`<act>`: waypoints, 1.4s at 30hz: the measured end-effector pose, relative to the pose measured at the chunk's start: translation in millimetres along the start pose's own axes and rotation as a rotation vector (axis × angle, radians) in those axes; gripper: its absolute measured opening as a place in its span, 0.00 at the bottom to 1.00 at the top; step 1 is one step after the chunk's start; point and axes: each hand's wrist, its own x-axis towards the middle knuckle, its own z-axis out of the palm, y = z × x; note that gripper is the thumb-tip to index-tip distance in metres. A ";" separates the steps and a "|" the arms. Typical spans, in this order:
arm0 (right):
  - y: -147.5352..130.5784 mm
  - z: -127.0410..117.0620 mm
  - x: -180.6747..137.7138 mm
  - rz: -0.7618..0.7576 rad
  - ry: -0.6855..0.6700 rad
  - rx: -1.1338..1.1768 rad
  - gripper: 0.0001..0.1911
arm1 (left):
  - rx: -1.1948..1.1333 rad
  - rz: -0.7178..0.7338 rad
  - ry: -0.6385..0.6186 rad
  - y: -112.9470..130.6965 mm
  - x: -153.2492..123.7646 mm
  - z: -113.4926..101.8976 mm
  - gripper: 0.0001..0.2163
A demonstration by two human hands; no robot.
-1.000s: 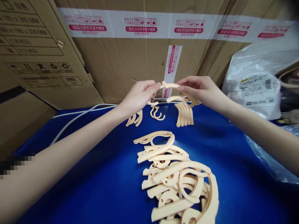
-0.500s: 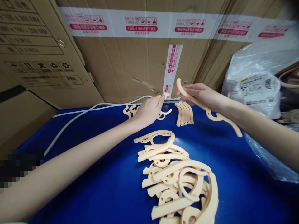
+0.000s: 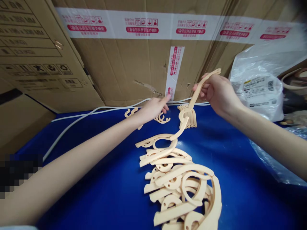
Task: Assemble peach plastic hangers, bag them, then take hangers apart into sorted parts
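In the head view my right hand (image 3: 222, 92) grips a cream folding hanger (image 3: 197, 94) by its upper arm. The hanger hangs down to the left, its round middle in front of a row of curved arm pieces (image 3: 192, 119), its lower end over the pile. My left hand (image 3: 155, 108) holds nothing visible; its index finger stretches out and the other fingers are loosely bent. Just below it lie small curved hook pieces (image 3: 163, 119), partly hidden by the hand. More hook pieces (image 3: 130, 112) lie to its left.
A pile of folded cream hangers (image 3: 182, 179) covers the near middle of the blue surface (image 3: 100, 179). Cardboard boxes (image 3: 124, 67) stand behind and left. A white cable (image 3: 72, 131) runs along the back. Plastic-wrapped goods (image 3: 260, 92) lie at right.
My right hand has turned the hanger, swinging its lower end left over the pile. The small piece at my left fingertips is gone from view, and those fingers have loosened.
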 end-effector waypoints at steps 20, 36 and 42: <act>-7.7 -6.4 -9.9 -0.475 -0.211 -0.854 0.10 | -0.894 -0.046 -0.149 15.4 -19.1 -10.4 0.16; 23.3 -1.0 3.7 -0.203 -0.517 -0.986 0.16 | -0.332 0.055 0.070 9.1 -8.8 9.3 0.15; 26.3 -43.8 16.2 -0.254 -0.247 -1.048 0.16 | -0.126 0.033 0.145 -26.6 3.9 -20.4 0.18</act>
